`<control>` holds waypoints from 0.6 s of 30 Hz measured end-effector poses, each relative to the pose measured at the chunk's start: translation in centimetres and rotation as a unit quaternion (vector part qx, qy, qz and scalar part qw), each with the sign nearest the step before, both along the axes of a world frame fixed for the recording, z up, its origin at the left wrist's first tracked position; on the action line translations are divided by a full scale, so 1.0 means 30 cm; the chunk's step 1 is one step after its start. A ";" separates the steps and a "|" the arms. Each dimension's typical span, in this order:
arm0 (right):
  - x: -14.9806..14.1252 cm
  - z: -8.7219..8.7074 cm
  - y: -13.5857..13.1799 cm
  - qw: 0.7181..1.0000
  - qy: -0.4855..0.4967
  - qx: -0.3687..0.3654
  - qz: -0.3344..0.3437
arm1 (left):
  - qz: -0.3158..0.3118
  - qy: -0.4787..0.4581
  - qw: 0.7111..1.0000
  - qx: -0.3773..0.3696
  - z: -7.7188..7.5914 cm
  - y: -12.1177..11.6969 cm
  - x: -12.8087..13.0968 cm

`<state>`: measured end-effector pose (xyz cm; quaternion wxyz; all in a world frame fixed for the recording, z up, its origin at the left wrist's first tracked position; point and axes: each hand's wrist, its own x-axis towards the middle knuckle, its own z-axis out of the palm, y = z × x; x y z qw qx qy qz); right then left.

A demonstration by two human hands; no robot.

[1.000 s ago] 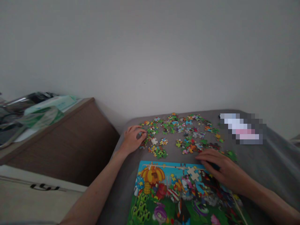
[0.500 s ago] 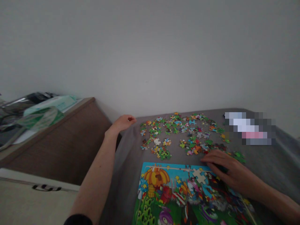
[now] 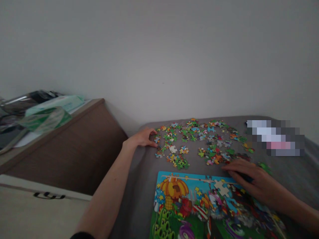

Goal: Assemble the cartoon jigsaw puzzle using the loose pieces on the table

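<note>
My left hand (image 3: 146,137) is at the left edge of the loose jigsaw pieces, its thumb and forefinger apart beside a small blue-and-orange jigsaw piece (image 3: 157,139). Nothing shows held in it. My right hand (image 3: 254,177) lies low over the upper right edge of a colourful cartoon puzzle board (image 3: 174,187), fingers stretched toward the left, with no piece visible in them. On the board, a pale jigsaw-shaped patch (image 3: 221,188) stands out against the picture. Several loose jigsaw pieces (image 3: 194,134) are spread on the cloth beyond the board, one pale piece (image 3: 172,149) among them.
Grey cloth (image 3: 139,186) covers the surface under the puzzle. On the right lies a pixelated, blurred-out object (image 3: 274,136). A brown cabinet (image 3: 74,149) stands at left, with a green-and-white plastic bag (image 3: 52,114) on top. A plain wall (image 3: 161,59) rises behind.
My left hand has moved right and slightly down to the pieces, and its thumb and forefinger have spread. My right hand stays by the board's edge. The whole view has shifted a little.
</note>
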<state>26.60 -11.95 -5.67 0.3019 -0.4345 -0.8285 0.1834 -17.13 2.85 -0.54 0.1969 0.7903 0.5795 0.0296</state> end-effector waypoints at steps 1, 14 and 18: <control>-0.003 -0.001 0.003 1.000 0.001 -0.004 0.000 | -0.005 -0.006 1.000 -0.006 0.002 0.003 -0.006; 0.002 0.027 -0.004 1.000 0.006 -0.024 0.014 | 0.030 0.003 0.998 -0.050 -0.015 0.081 0.048; 0.009 0.018 -0.006 1.000 0.008 -0.024 0.014 | 0.039 -0.009 0.998 -0.057 0.017 0.075 0.045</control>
